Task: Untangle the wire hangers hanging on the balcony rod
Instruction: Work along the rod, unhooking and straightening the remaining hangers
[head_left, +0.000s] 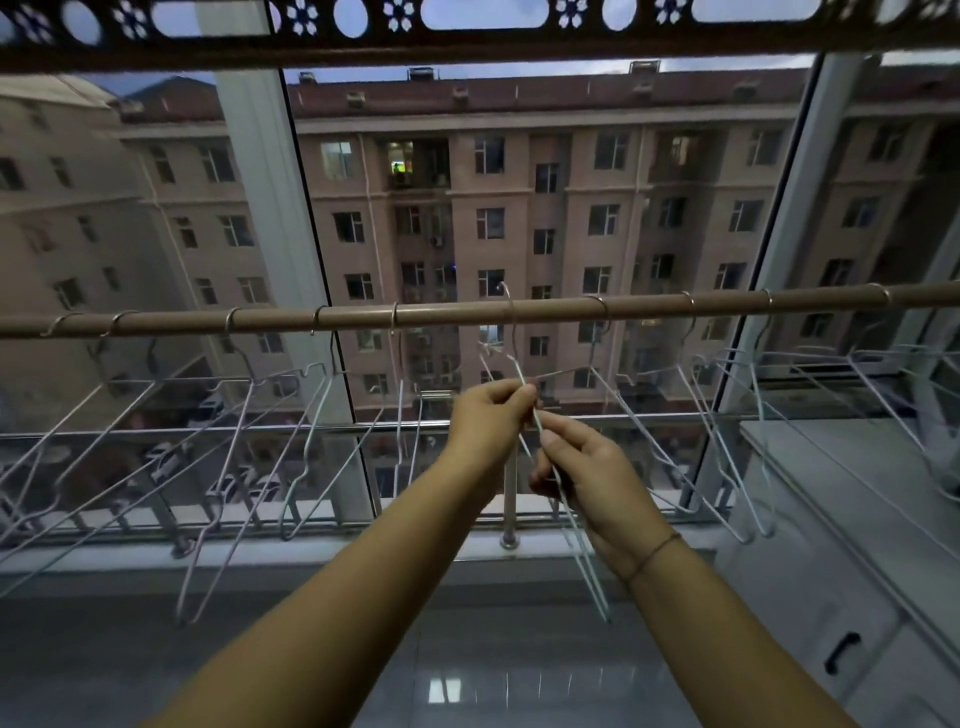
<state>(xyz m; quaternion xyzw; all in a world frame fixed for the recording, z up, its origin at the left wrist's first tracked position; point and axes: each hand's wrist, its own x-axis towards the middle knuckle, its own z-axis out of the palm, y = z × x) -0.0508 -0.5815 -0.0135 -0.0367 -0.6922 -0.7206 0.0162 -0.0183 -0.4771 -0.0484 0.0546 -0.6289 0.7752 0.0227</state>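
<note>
**A:** Starting at the left, how will those hangers handle?

**B:** The left hangers (244, 441) hook over the rod (452, 314), spaced out, all thin pale wire. I'd judge them light, springy and easily bent. The coating looks smooth, so it may slip. Pull gently.

**A:** And the hands?

**B:** The left hand (491, 421) is curled, pinching the middle hanger (598, 597) high on its sloping arm, below the rod. The right hand (592, 483) pinches the same wire just lower, fingers closed on it. Its hook sits over the rod mid-span.

**A:** One hanger or two there?

**B:** Can't tell, since the lower wires run doubled. I'd say the best hold is near the neck, where the twist is stiffest.

**A:** Further right?

**B:** The right hangers (717, 447) crowd and overlap, beside a white cabinet (831, 519).

**A:** Any writing?

**B:** None readable.
</note>
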